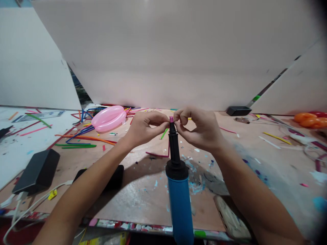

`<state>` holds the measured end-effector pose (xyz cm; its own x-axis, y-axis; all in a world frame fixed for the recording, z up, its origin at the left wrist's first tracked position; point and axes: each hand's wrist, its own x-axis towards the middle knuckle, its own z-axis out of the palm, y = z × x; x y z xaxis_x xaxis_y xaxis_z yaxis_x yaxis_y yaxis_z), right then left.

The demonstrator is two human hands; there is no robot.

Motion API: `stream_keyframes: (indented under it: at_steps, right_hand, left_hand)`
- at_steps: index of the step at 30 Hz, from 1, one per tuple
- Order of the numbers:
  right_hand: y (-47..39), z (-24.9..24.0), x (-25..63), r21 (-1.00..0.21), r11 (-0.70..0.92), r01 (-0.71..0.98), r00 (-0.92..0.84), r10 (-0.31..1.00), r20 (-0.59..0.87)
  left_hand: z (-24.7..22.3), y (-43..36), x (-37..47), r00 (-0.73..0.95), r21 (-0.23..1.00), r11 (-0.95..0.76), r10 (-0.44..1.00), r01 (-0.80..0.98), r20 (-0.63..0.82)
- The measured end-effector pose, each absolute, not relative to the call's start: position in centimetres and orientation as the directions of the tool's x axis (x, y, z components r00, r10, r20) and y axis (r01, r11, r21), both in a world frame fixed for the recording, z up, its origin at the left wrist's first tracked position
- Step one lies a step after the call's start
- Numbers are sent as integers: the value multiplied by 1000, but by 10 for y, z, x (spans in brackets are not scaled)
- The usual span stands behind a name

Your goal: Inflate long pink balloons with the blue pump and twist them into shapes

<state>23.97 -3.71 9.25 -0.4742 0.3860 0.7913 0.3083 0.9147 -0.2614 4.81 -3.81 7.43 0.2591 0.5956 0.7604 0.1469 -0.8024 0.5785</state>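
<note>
Both hands meet at the pump's tip: left hand (145, 127) and right hand (201, 128) each pinch the purple balloon neck (171, 119) sitting on the black nozzle (174, 146). Blue pump (180, 204) stands upright between the forearms, over the counter (143, 194).

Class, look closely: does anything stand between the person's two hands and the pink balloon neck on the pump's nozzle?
Nothing visible does. The left hand and the right hand both already pinch the pink balloon neck on the black nozzle of the blue pump. The inflated pink balloon lies off to the left, apart.
</note>
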Motion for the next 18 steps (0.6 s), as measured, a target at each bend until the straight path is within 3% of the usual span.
stream_keyframes:
  at_steps: [5,8,18]
  right_hand:
    - [-31,88,239,-435,877,204,-474,477,740]
    - [-33,90,241,-477,858,189,-475,505,721]
    - [-44,97,247,-369,894,256,-575,447,685]
  left_hand:
    - [69,-37,51,293,498,-835,549,233,783]
    - [70,-38,52,325,473,-852,523,225,788]
    - [83,-48,42,495,375,-872,489,316,718]
